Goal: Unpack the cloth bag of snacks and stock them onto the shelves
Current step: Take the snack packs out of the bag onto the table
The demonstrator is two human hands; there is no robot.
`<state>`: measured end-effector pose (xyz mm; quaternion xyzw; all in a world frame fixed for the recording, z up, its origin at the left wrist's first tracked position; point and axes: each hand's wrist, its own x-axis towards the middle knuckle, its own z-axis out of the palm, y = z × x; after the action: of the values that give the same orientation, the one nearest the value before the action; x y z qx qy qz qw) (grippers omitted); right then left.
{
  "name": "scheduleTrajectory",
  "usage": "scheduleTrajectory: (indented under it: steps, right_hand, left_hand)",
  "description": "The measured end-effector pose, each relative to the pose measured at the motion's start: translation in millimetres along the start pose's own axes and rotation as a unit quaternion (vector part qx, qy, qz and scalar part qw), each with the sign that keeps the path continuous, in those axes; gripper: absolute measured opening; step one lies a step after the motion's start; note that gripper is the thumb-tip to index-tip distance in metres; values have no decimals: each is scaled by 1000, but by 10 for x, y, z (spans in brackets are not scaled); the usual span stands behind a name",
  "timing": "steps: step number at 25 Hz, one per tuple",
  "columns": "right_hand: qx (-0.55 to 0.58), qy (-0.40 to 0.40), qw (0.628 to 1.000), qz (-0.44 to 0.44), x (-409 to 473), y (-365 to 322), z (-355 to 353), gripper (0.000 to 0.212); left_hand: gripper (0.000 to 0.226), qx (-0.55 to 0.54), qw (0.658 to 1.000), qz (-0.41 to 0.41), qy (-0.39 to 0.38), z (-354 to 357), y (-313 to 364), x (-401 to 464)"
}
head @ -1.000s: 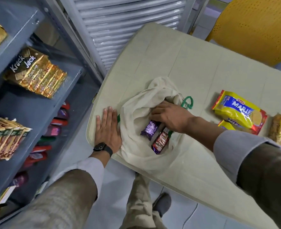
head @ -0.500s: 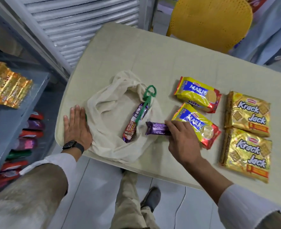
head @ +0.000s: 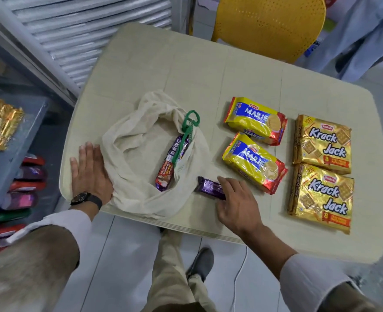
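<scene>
Snacks spread out, bag nearly emptied

Tabletop [head: 186, 70], cream and wide, carries everything. Shelves [head: 12, 140] stand to the left, gold packets up top, red and purple wrappers lower down. Cloth bag [head: 132, 158] lies slumped open near the front edge, its green handle [head: 187, 124] draped over one chocolate bar [head: 171, 165] inside it. Two Krack Jack packs [head: 323, 145] sit at far right, two Marie packs [head: 255, 120] just beside them. Left hand [head: 89, 172] is pressed flat, fingers spread, on the bag's left edge, nothing gripped. Right hand [head: 235, 203] rests fingers loosely over a purple bar [head: 210, 188] lying on the tabletop just beside the bag; that grip is slack, not closed round it.
</scene>
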<state>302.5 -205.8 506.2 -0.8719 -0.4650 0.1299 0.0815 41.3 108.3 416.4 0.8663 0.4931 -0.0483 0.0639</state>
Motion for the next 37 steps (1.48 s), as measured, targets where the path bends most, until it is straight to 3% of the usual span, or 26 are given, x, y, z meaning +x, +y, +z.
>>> scheduleTrajectory:
  steps: [3,6,9,11,13,16,18,21,24,27,31,37]
  right_hand:
    - [29,77,990,-111,435,-315,-113,43]
    - [6,76,971,-227,1080,-640,-111,34]
    - [-48,-31,941,-333,1556,-869,-61,33]
    - [-101,-146,913,-367,1649,-914,-44,41]
    - [-147,-198,891,-380,1642,-895,-16,50]
    - [-170,-143,886,-407,1563,-863,110,35]
    - [-122,-93,886,-437,1536,-905,158,23]
    - [3,-10,884,-468,1522,-1069,37,31]
    - [133,101,909,-383,1480,-1205,-329,32]
    - [183,193,951,-159,1505,-1059,-591,42]
    - [91,120,982,113,1703,-512,-581,38]
    - [18,36,979,199,1916,-334,-395,34]
  left_hand:
    - [75,1,1000,-2,4,-16,10,0]
    - [73,-4,1000,1,4,-12,5,2]
    - [68,-3,1000,-10,2,9,-9,18]
    - [68,-1,1000,-14,3,25,-4,19]
    - [68,1,1000,-17,0,28,-9,27]
    - [70,1,1000,-13,1,41,-28,20]
    - [71,-2,1000,-12,2,36,-31,28]
    - [72,-6,1000,-7,2,46,-44,24]
    - [73,-5,1000,-4,-3,22,-44,15]
    - [69,-21,1000,-6,-1,7,-28,1]
    - [73,-22,1000,1,11,-3,-19,-8]
    - [76,-16,1000,7,15,14,-12,4]
